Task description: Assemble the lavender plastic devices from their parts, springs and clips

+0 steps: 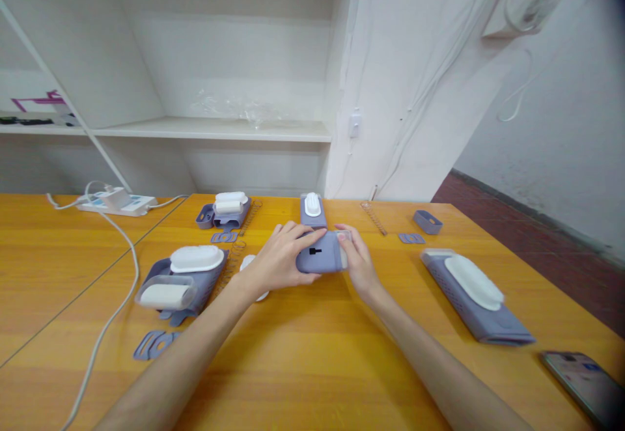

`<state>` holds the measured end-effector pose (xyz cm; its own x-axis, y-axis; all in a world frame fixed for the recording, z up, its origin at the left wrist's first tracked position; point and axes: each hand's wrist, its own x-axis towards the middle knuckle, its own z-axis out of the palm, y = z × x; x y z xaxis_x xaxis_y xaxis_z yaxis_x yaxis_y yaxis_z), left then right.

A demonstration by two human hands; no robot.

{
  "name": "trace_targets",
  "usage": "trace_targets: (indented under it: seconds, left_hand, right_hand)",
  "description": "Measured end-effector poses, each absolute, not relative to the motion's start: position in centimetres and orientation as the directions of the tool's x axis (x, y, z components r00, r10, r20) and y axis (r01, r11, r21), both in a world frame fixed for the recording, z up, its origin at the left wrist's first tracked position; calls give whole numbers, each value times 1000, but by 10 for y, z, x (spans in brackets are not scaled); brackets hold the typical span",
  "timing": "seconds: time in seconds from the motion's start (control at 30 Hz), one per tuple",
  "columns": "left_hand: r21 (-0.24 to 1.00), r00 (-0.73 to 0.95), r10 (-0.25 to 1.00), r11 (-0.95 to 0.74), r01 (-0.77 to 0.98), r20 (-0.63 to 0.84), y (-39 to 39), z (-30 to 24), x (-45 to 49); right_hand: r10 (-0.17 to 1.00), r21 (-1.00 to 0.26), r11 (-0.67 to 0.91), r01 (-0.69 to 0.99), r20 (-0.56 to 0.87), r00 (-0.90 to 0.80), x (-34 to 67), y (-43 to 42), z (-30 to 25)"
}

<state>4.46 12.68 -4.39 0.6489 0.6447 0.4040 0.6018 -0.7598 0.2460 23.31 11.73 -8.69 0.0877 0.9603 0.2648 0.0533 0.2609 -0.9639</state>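
Both hands hold a grey-purple plastic case [321, 259] above the middle of the table. It has a dark key-shaped slot on the side toward me and a clear part at its right end. My left hand [282, 254] wraps its left end, fingers over the top. My right hand [360, 263] grips the clear right end, thumb on the near side. Behind the case lies a similar grey-purple piece [312, 221] with a white ribbed oval part [312, 205] on it. A white piece [248, 261] is partly hidden by my left wrist.
Left are grey-purple pieces with white oval lids [196, 259], flat cut-out plates [152, 345], coiled springs [251, 216] and a power strip [117, 202] with a cable. At right are an assembled case [481, 307], a small box [428, 222], another spring [374, 218] and a phone [583, 385].
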Motion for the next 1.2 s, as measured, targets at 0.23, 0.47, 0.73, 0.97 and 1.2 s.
trace_targets:
  seconds: [0.23,0.47,0.73,0.97,1.2]
  left_hand:
    - [249,647,644,-761,599,409,129,-42,50]
    - [344,656,668,-743,574,351,136,-61,53]
    - [327,654,717,-694,641,241,133,-83,57]
    - [-5,365,871,-385,923,328,81,-87,27]
    - [-19,295,920,-300,954,258,60,-94,10]
  right_hand:
    - [935,-935,315,163,335,115,225,116,-83]
    - [965,-890,209,405,255,61,238,124,-98]
    - [984,-535,50,843,171,50,253,124,-116]
    - [980,-527,134,839,195,-34,266,121,-116]
    - [975,-548,156,822,220,-38,277,112,-118]
